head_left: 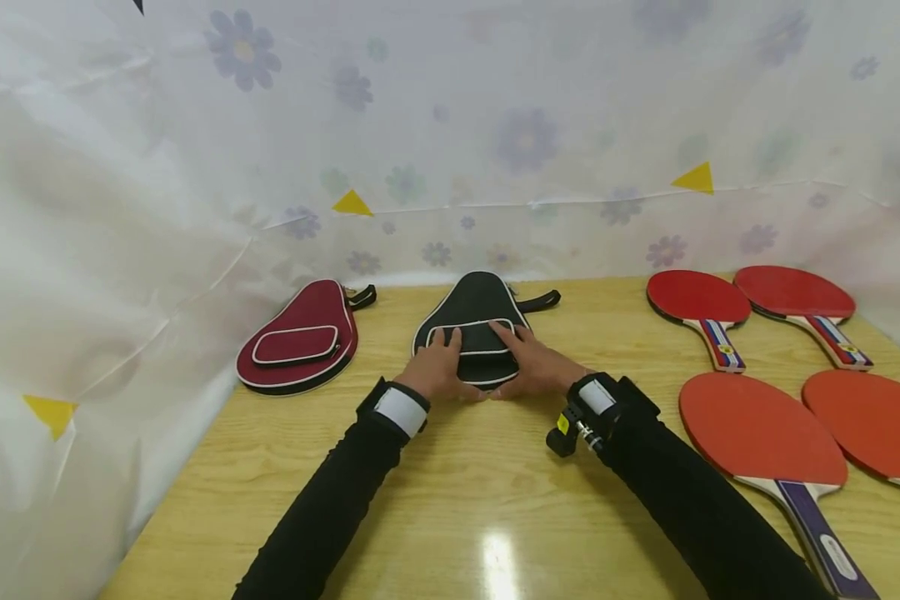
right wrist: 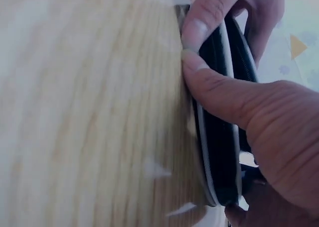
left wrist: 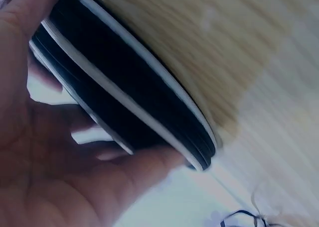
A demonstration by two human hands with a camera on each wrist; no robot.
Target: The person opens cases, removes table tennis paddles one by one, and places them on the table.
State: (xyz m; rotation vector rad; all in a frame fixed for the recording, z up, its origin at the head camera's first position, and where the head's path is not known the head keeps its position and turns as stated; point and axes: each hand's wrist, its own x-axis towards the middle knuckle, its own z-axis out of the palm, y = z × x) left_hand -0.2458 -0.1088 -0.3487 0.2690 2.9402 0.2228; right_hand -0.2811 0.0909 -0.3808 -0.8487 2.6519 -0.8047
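Observation:
A black table tennis paddle case (head_left: 474,310) with white piping lies flat on the table, its zipped pocket facing up and its wide end towards me. My left hand (head_left: 437,371) holds its near left part, fingers over the pocket and thumb at the near edge. On the near right part, my right hand (head_left: 537,367) grips it in the same way. The two thumbs meet at the near edge, as the right wrist view shows beside the case's side wall (right wrist: 219,152). In the left wrist view, the piped edge (left wrist: 134,77) runs past my palm.
A dark red paddle case (head_left: 300,321) lies to the left. On the right are several red paddles, among them one with a striped handle (head_left: 697,297) and one with a purple handle (head_left: 765,425). White flowered sheeting (head_left: 450,133) hangs behind the wooden table (head_left: 435,517).

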